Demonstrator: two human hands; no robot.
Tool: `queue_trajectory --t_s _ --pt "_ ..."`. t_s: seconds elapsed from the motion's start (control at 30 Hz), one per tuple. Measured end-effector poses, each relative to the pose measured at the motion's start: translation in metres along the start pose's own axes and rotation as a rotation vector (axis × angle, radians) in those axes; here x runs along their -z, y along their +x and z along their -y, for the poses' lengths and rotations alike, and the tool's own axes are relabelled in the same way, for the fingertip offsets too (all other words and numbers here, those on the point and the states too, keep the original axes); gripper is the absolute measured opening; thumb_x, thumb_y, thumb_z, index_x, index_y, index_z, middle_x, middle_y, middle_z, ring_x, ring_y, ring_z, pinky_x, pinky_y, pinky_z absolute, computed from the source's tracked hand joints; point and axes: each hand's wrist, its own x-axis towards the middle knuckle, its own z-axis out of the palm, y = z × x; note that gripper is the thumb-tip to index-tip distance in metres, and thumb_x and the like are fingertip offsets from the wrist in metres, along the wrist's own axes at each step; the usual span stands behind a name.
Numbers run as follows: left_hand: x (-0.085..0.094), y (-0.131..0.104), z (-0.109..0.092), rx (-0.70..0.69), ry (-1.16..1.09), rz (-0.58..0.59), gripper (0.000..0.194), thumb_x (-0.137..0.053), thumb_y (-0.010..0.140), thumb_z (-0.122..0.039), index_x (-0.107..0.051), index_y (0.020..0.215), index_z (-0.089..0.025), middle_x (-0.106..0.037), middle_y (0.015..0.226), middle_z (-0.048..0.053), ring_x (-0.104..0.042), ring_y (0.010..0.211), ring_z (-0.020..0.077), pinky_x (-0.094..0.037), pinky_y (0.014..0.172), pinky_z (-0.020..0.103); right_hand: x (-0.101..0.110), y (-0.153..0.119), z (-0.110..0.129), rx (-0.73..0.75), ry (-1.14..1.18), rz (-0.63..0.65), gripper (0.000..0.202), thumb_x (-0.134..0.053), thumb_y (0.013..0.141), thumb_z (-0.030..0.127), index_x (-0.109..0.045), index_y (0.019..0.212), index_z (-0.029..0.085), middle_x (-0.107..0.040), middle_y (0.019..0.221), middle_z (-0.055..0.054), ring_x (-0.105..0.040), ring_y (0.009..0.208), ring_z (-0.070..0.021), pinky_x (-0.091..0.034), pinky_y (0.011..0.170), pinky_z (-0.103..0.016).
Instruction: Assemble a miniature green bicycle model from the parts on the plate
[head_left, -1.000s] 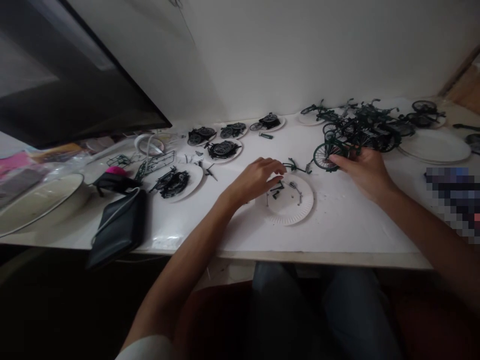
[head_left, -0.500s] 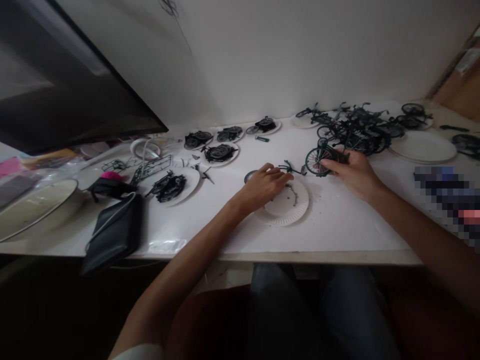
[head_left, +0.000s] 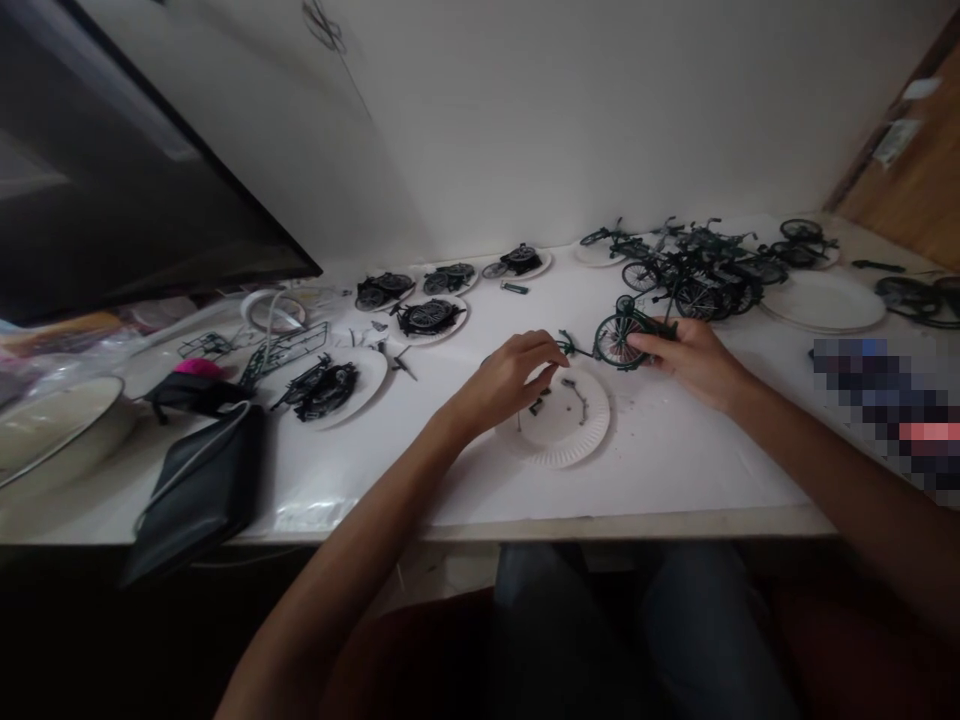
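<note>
My right hand [head_left: 694, 362] is closed around the rear of a dark green miniature bicycle [head_left: 616, 340], its spoked wheel facing left above the table. My left hand [head_left: 514, 382] hovers over the back left of a white paper plate [head_left: 564, 455]. Its thumb and fingertips come close together in a pinch; whatever may be between them is too small to make out. Small parts [head_left: 581, 400] lie on that plate. Green handlebars [head_left: 568, 345] lie just behind it, between my hands.
A pile of miniature bicycles [head_left: 705, 275] stands at the back right, beside white plates [head_left: 821, 305]. Several plates with bicycle parts [head_left: 429, 315] stand to the left. A black pouch [head_left: 202, 475] overhangs the front edge near a basin [head_left: 67, 420]. A monitor [head_left: 135, 170] looms upper left.
My left hand has drawn back to the left and its fingers have come together, uncovering more small parts on the plate. My right hand still holds the bicycle. The view has shifted slightly.
</note>
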Motion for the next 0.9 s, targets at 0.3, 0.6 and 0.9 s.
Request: queue_trajectory --t_s 0.3,0.6,0.9 --pt "-0.002 0.000 0.003 0.029 -0.026 -0.121 0.012 -0.056 0.100 -0.023 -0.065 0.100 -0.016 -0.070 0.099 0.008 -0.065 0.089 0.0182 -0.052 0.082 0.034 -0.001 -0.006 0.008 -0.137 -0.012 0.078 0.026 -0.083 0.074 0.034 -0.075 0.093 0.019 -0.078 0.099 -0.006 -0.073 0.094 -0.0208 -0.058 0.087 -0.035" --pt "0.000 0.001 0.004 -0.044 0.043 -0.083 0.014 -0.055 0.100 -0.022 -0.067 0.097 -0.016 -0.071 0.101 0.009 -0.065 0.096 0.0206 -0.051 0.085 0.037 0.002 -0.003 0.002 -0.150 0.039 0.097 0.025 -0.084 0.074 0.032 -0.075 0.093 0.019 -0.078 0.101 -0.006 -0.073 0.092 -0.0197 -0.062 0.078 -0.030" --pt "-0.003 0.002 -0.006 -0.032 0.004 -0.072 0.016 -0.050 0.102 -0.021 -0.066 0.104 -0.015 -0.071 0.101 0.008 -0.065 0.092 0.0189 -0.053 0.081 0.034 -0.003 -0.007 0.009 -0.170 0.091 0.143 0.025 -0.083 0.075 0.029 -0.074 0.094 0.015 -0.076 0.102 -0.009 -0.073 0.092 -0.0228 -0.065 0.081 -0.039"
